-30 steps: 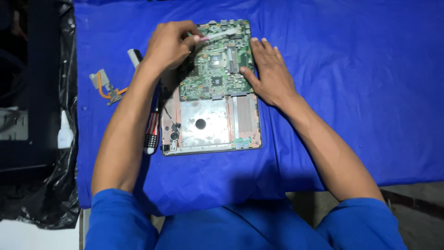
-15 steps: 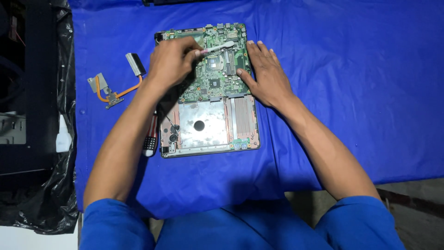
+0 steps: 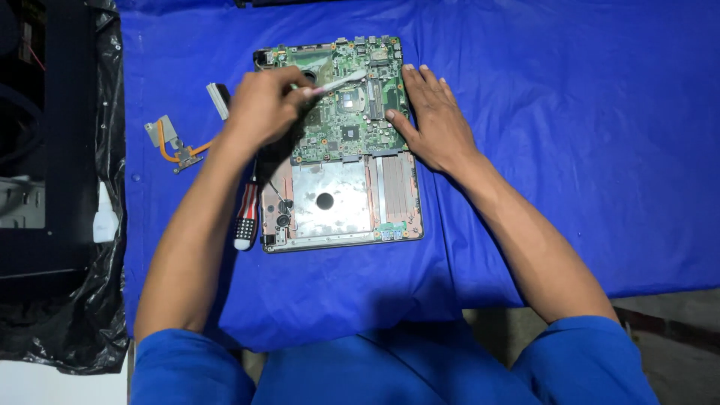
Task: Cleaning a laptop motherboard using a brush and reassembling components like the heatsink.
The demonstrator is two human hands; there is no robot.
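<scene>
- While the screwdriver (image 3: 246, 217) lies idle beside the opened laptop base (image 3: 341, 202) on the blue-covered bench (image 3: 570, 150),
- right hand (image 3: 435, 124) lies flat, fingers spread, pinning the motherboard (image 3: 341, 101);
- left hand (image 3: 262, 109) grips a small brush (image 3: 337, 81) — light strokes suit these chips.

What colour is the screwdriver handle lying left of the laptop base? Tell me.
Red, white and black, striped; head view.

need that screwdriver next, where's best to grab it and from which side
Grip the screwdriver by its striped handle, coming from the left, over the bare blue cloth. It lies flat along the left edge of the laptop base, handle end toward the person, so the right side is blocked. The shaft end runs up under the left hand, which probably makes the handle the only free part.
</scene>
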